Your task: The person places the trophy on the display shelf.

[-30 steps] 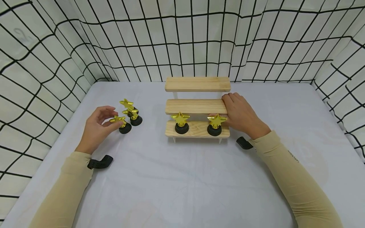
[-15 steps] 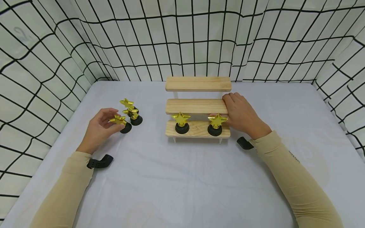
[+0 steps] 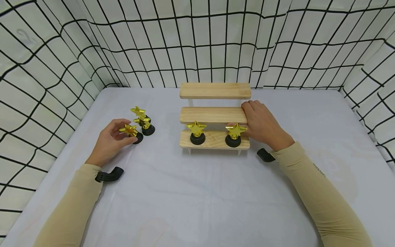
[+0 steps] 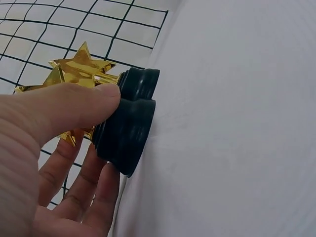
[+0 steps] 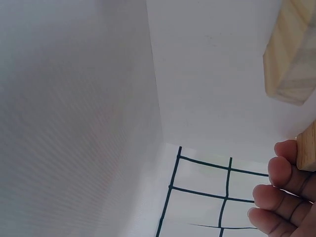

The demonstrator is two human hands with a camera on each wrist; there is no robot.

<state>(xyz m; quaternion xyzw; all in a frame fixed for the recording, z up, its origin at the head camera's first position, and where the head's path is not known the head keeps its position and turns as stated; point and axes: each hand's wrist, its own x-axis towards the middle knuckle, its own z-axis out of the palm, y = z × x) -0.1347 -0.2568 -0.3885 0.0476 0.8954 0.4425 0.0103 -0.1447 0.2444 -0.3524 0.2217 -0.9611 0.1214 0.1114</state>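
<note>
At the left, my left hand (image 3: 108, 142) holds a gold star trophy (image 3: 129, 130) with a round black base, which stands on the table. In the left wrist view the thumb lies across the trophy's stem and upper base (image 4: 126, 133), with fingers curled behind. Two more star trophies (image 3: 148, 129) stand just beyond, one partly hiding the other. My right hand (image 3: 262, 125) grips the right end of the middle board on a three-tier wooden shelf stand (image 3: 213, 115); its thumb is mostly hidden. On the lowest board are two star trophies, one left (image 3: 197, 134) and one right (image 3: 234, 136).
Black wire grid (image 3: 203, 44) over white walls borders the table at the back and both sides. A white cloth (image 3: 191, 195) covers the tabletop. A black wrist device (image 3: 109, 175) sits at the left cuff, another (image 3: 264, 155) at the right.
The left hand has moved slightly to the right and closed in on the nearest trophy, its thumb now over the base. The right hand keeps its grip on the shelf stand.
</note>
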